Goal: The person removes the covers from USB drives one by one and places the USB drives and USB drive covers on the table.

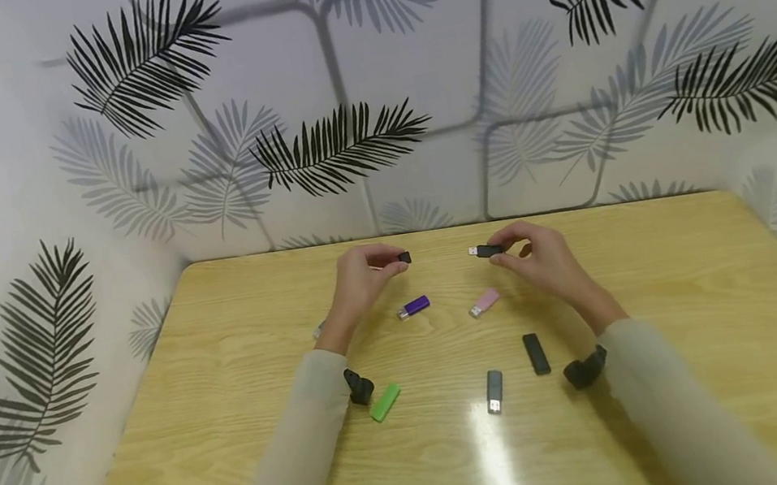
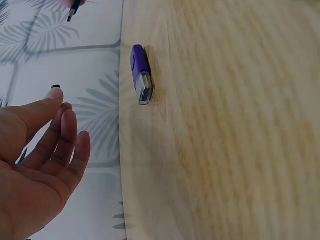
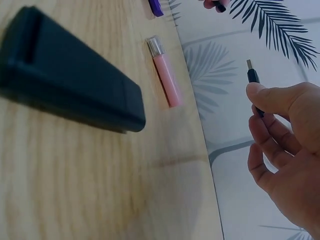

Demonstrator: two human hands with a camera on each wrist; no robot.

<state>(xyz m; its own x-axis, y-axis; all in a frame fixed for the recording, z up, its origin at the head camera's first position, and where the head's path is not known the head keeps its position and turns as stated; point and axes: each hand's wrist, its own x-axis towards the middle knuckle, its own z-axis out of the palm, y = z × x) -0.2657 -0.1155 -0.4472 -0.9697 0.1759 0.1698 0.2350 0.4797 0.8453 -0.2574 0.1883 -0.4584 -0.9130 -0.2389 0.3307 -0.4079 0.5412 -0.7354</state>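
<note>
My left hand (image 1: 366,278) pinches a small black cap (image 1: 404,257) between thumb and fingers near the table's far edge. Across from it, my right hand (image 1: 536,256) pinches a black USB stick (image 1: 485,251) whose bare metal plug points left, toward the cap. A gap separates the two pieces. Below them lie a purple USB stick (image 1: 414,307) and a pink USB stick (image 1: 485,302). In the right wrist view the black stick (image 3: 253,76) is held by thumb and fingertips, plug outward. Only a sliver of the cap (image 2: 56,86) shows past the left thumb in the left wrist view.
On the wooden table (image 1: 224,338) also lie a green USB stick (image 1: 385,403), a grey one (image 1: 494,391) and a black one (image 1: 536,354). Another small stick (image 1: 317,330) is partly hidden by the left wrist. A patterned cloth (image 1: 425,180) rises behind the far edge.
</note>
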